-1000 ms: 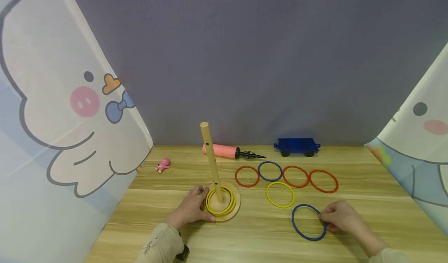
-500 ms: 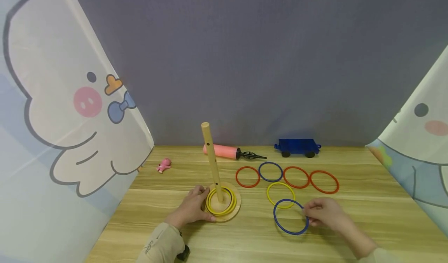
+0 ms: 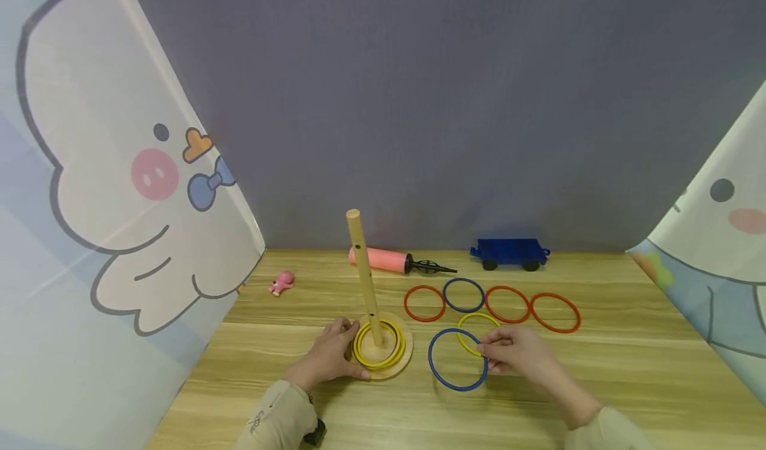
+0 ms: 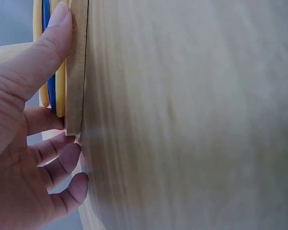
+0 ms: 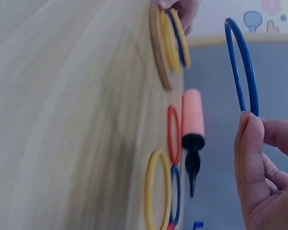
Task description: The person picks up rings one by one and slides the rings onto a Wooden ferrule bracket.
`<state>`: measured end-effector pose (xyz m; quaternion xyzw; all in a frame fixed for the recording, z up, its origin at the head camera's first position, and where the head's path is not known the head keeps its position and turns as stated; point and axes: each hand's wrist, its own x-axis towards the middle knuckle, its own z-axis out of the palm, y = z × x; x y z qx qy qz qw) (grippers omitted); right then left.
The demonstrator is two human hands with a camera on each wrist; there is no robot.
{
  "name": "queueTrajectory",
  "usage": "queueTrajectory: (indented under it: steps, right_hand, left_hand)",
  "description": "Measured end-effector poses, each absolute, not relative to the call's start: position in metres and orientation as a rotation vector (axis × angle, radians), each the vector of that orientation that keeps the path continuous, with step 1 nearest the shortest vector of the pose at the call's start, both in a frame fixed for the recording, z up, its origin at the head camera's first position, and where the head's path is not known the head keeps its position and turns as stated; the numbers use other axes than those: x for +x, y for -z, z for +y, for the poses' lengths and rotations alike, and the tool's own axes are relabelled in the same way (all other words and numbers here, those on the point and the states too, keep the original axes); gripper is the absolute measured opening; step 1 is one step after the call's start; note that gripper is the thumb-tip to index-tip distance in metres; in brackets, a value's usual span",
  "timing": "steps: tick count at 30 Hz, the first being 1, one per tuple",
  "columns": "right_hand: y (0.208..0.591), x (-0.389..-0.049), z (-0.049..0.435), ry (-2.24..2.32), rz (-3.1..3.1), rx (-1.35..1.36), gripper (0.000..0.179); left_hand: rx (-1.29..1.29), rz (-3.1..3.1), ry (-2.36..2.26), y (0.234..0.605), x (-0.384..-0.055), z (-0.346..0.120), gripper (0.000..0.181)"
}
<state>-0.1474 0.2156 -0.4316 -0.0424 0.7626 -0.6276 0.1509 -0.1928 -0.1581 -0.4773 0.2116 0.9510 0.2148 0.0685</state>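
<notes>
In the head view my left hand (image 3: 328, 355) holds the rim of the round wooden base (image 3: 408, 351) of a ring toss stand, thumb at the front and fingers at the left. Its wooden pole (image 3: 367, 280) rises from the base, tilted in this view. Yellow rings (image 3: 402, 345) and a blue one lie stacked round the pole's foot; the left wrist view shows the thumb (image 4: 48, 52) alongside them. My right hand (image 3: 520, 353) pinches a blue ring (image 5: 252, 76) between thumb and fingers, raised above the table and to the right of the stand.
A loose yellow ring (image 3: 477, 314) lies behind the held ring, partly covered. Beyond it are red rings (image 3: 405, 304) and another blue ring (image 3: 445, 295). A pink hand pump (image 3: 385, 259), a blue toy wagon (image 3: 509, 252) and a small pink figure (image 3: 282, 282) sit farther back.
My right hand has carried the blue ring leftward and up, from the right of the table toward the stand. The left hand keeps its place on the base.
</notes>
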Motion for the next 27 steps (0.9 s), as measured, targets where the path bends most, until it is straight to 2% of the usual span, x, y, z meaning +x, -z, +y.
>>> queueTrajectory:
  steps: [13, 27]
  right_hand:
    - [0.406, -0.160, 0.166, 1.819, 2.161, -0.285, 0.022]
    - [0.341, -0.168, 0.133, 1.872, 2.197, -0.373, 0.022]
  left_hand:
    - [0.658, 2.885, -0.644, 0.477, -0.190, -0.157, 0.109]
    - [0.650, 2.880, -0.650, 0.483, -0.194, -0.159, 0.110]
